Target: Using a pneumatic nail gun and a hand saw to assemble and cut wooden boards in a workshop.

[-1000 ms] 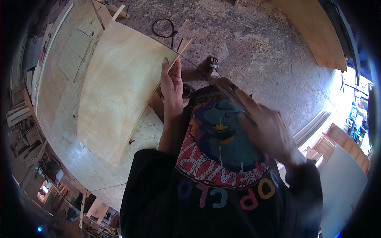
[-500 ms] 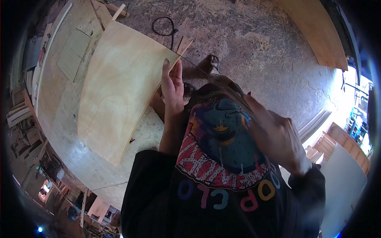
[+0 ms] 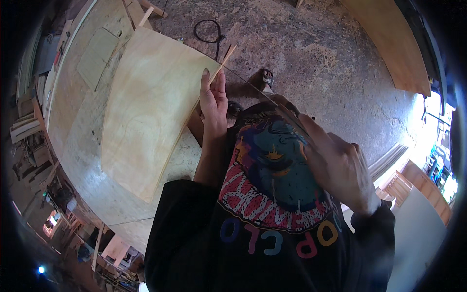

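Observation:
A pale plywood panel (image 3: 151, 97) lies on the worktable, its right edge toward me. My left hand (image 3: 214, 100) grips that edge near the far corner, thumb over the top face and fingers at the side. In my right hand (image 3: 338, 165), closed in front of my shirt, is a handsaw (image 3: 245, 81), its thin blade seen almost edge-on. The blade reaches up and left to the panel's corner, just beyond my left fingertips. A narrow wood strip (image 3: 230, 52) sticks out past the corner there. My right fingers partly hide the saw's handle.
The worktable (image 3: 78, 131) extends left beneath the panel, with a thin rectangular piece (image 3: 99, 53) on it. A black cable loop (image 3: 206, 31) lies on the concrete floor (image 3: 316, 53). A curved wooden sheet (image 3: 389, 44) stands far right; wood offcuts crowd the left side.
My right hand stays low at my front while more of the saw blade shows between it and the panel. The left hand keeps its grip; the whole view has shifted slightly.

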`<state>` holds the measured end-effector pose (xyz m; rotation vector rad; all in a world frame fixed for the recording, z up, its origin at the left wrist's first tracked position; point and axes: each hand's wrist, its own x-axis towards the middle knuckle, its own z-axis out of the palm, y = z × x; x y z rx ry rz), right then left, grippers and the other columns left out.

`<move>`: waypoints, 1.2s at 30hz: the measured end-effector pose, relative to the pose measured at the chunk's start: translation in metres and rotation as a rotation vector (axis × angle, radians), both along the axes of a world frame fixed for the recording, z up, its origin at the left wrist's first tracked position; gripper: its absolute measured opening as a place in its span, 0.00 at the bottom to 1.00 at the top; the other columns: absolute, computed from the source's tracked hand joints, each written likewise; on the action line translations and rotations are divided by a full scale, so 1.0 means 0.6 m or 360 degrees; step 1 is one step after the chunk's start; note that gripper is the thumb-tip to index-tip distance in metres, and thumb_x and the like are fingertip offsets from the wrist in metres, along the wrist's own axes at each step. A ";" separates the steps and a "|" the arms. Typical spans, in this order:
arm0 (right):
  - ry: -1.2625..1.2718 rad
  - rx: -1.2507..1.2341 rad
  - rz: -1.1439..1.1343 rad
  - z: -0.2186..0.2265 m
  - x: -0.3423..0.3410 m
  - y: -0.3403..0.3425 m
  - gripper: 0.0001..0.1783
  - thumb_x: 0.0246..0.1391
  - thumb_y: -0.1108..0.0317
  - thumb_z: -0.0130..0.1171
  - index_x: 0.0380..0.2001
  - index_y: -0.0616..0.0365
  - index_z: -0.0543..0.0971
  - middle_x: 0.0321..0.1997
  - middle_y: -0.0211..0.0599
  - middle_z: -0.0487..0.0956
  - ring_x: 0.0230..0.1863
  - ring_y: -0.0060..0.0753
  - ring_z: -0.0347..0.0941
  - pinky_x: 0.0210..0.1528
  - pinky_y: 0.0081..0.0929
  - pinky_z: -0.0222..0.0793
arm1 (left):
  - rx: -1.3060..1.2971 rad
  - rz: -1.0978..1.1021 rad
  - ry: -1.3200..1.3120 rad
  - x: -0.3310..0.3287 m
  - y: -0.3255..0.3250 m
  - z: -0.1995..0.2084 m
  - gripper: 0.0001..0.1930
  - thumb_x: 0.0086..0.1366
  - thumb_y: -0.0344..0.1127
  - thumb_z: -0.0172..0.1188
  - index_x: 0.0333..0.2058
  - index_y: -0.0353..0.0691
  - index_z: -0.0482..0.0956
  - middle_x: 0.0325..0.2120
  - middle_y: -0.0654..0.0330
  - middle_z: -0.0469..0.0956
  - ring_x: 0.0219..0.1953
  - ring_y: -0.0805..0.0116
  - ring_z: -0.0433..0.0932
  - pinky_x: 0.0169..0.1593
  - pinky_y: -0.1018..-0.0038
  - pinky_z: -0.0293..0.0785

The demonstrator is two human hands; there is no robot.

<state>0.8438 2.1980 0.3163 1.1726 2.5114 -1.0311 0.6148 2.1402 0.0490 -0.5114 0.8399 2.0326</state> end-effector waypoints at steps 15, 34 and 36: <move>-0.0095 -0.0029 0.0032 -0.042 -0.024 0.002 0.28 0.54 0.70 0.53 0.60 0.53 0.65 0.28 0.52 0.78 0.27 0.51 0.77 0.32 0.41 0.73 | 0.0015 -0.0005 -0.0057 0.029 -0.018 -0.008 0.12 0.63 0.32 0.60 0.41 0.31 0.74 0.38 0.52 0.80 0.41 0.64 0.80 0.52 0.71 0.77; -0.0118 -0.0016 0.0039 -0.005 -0.004 -0.010 0.28 0.55 0.68 0.52 0.61 0.51 0.64 0.32 0.55 0.78 0.31 0.58 0.77 0.35 0.45 0.72 | -0.0040 0.0030 -0.0033 0.021 -0.012 0.000 0.16 0.61 0.36 0.63 0.43 0.33 0.75 0.37 0.53 0.80 0.40 0.66 0.81 0.50 0.74 0.78; -0.0170 -0.0048 0.0015 -0.032 -0.032 -0.004 0.29 0.54 0.69 0.53 0.61 0.50 0.64 0.33 0.54 0.78 0.32 0.57 0.77 0.35 0.44 0.72 | -0.0040 -0.0002 -0.0045 0.027 -0.006 -0.005 0.16 0.60 0.36 0.63 0.43 0.33 0.75 0.38 0.54 0.80 0.40 0.66 0.81 0.51 0.74 0.78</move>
